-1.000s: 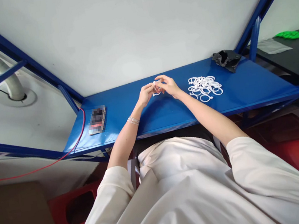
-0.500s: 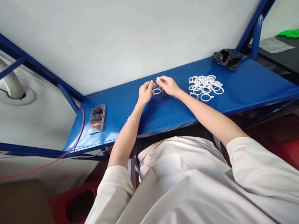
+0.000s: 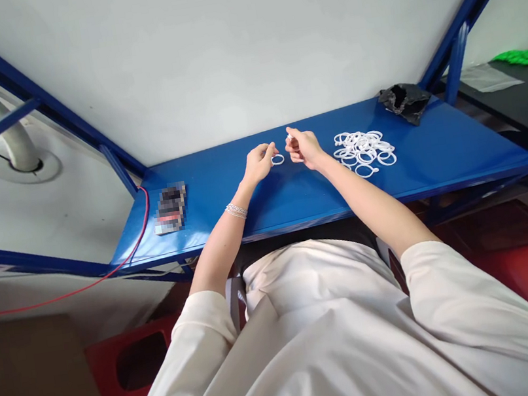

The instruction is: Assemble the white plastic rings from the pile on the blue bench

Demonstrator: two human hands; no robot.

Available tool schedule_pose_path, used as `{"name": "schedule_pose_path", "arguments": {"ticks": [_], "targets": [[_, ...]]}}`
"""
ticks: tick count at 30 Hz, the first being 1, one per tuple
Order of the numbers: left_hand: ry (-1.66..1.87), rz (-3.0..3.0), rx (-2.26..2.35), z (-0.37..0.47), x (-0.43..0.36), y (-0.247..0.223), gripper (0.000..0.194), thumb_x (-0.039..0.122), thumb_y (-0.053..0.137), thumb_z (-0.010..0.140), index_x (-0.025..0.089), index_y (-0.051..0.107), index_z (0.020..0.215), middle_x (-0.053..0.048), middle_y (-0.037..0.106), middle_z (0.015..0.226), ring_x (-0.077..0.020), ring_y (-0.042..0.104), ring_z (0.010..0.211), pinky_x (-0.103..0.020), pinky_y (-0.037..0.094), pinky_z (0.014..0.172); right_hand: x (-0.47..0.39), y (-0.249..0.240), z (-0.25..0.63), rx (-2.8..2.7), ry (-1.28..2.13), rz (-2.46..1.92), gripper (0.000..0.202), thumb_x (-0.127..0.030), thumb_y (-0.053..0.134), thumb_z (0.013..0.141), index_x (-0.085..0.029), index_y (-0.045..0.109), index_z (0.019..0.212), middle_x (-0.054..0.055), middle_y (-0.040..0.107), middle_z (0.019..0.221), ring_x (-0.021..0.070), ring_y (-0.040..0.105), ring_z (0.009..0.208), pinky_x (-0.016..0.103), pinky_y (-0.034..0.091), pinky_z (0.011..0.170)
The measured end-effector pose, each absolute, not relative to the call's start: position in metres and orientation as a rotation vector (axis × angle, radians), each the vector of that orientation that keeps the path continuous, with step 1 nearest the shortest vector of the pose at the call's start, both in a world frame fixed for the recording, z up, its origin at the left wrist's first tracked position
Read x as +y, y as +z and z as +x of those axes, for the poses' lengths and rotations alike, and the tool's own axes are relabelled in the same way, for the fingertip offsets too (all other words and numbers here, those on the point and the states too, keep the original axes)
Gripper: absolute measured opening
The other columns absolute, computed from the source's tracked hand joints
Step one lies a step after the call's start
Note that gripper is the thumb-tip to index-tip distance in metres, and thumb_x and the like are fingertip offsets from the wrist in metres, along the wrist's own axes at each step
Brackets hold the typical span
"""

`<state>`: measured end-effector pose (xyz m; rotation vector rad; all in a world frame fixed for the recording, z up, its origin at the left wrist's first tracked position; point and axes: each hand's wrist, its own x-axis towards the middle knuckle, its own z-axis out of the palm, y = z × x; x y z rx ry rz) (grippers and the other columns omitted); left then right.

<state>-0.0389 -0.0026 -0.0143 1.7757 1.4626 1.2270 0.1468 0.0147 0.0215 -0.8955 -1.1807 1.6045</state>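
My left hand (image 3: 259,163) is over the blue table (image 3: 224,197), fingers closed in a pinch at the left edge of a white ring (image 3: 280,162). Fingers cover that side of the ring. To its right, my right hand (image 3: 305,149) is raised with thumb and curled fingers together on a small white piece (image 3: 290,136); its exact kind is too small to make out. The hands are apart, with a narrow gap between them. Beyond my right hand lies a loose pile of white rings (image 3: 363,147), several with small knobs on the rim.
A crumpled black bag (image 3: 404,103) lies at the table's back right. On the left sits a blurred-out flat object (image 3: 170,208), with a red cable (image 3: 143,232) running over the table edge. Blue frame posts (image 3: 456,63) flank the table; a grey-white wall (image 3: 243,55) stands behind.
My right hand has moved away from the left, to the right, and its fingers have curled in more. My left hand stays at the ring. The view has shifted slightly.
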Motion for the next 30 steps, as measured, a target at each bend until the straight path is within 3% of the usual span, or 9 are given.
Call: {"name": "schedule_pose_path", "arguments": {"ticks": [5, 17, 30], "targets": [[1.246, 1.733, 1.424, -0.038, -0.004, -0.013, 0.048, 0.060, 0.069, 0.109, 0.020, 0.076, 0.084, -0.002, 0.065, 0.066, -0.0152, 0.061, 0.060, -0.031, 0.049, 0.068, 0.017, 0.021, 0.146, -1.183, 1.547, -0.942, 0.057, -0.057, 0.081, 0.102, -0.026, 0.044, 0.071, -0.008, 0.040, 0.051, 0.0051, 0.022, 0.040, 0.019, 0.021, 0.034], [1.166, 1.852, 1.577, -0.038, -0.003, -0.013, 0.013, 0.029, 0.079, 0.096, 0.019, 0.077, 0.087, -0.004, 0.075, 0.077, -0.0185, 0.065, 0.072, -0.032, 0.050, 0.076, 0.020, 0.008, 0.141, -1.304, 1.304, -1.073, 0.049, -0.021, 0.076, 0.098, -0.023, 0.047, 0.059, -0.005, 0.041, 0.047, 0.0054, 0.029, 0.041, 0.017, 0.020, 0.032], [1.126, 1.850, 1.547, -0.038, -0.002, -0.013, 0.012, 0.027, 0.082, 0.093, 0.019, 0.076, 0.085, -0.005, 0.077, 0.081, -0.0185, 0.065, 0.070, -0.034, 0.050, 0.078, 0.052, -0.016, 0.155, -1.349, 1.107, -1.287, 0.041, -0.021, 0.077, 0.093, -0.026, 0.047, 0.065, -0.003, 0.046, 0.048, 0.0093, 0.036, 0.037, 0.021, 0.022, 0.028]]}}
